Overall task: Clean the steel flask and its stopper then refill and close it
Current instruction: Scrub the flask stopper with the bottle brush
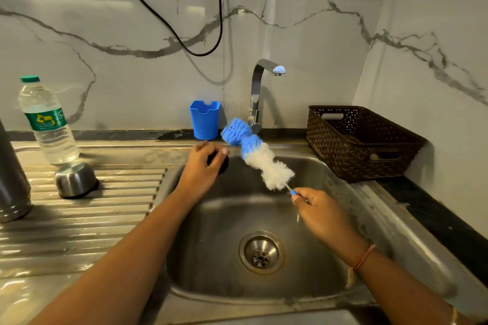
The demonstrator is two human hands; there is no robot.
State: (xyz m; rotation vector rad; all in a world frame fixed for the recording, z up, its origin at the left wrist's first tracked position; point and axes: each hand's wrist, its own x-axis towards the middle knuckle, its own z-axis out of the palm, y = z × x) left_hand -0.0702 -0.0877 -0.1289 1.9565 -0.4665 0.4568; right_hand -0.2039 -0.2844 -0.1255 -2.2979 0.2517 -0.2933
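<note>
A person stands at a steel sink (211, 232). The left hand (200, 166) is at the sink's 11 o'clock edge. Its grip is curled round a round black stopper (220, 165), and only a bit of the stopper peeks out under the fingers.

The right hand (320, 212) is over the sink, at about 2 o'clock from the drain (261, 252). Its grip is narrow and pinches the thin handle of a long brush (257, 154). The brush is up in the air and points toward 11 o'clock. It is fluffy white near the hand and blue at the far tip. The blue tip is just beside the left hand and in front of the bottom of the tap (257, 92).

The dark steel flask (10, 179) stands upright on the ridged surface, far out at 9 o'clock from the sink. The picture edge cuts it off, so its top is hidden. A little steel cup (76, 179) sits upside down on the ridges, between the flask and the sink. A plastic water bottle (47, 124) with a green cap stands just behind the cup, at its 11 o'clock.

A blue holder (204, 120) stands by the wall at the sink's 12 o'clock, left of the tap. A brown basket (361, 140) sits at 2 o'clock. A black cable (169, 24) hangs in a loop on the wall above.
</note>
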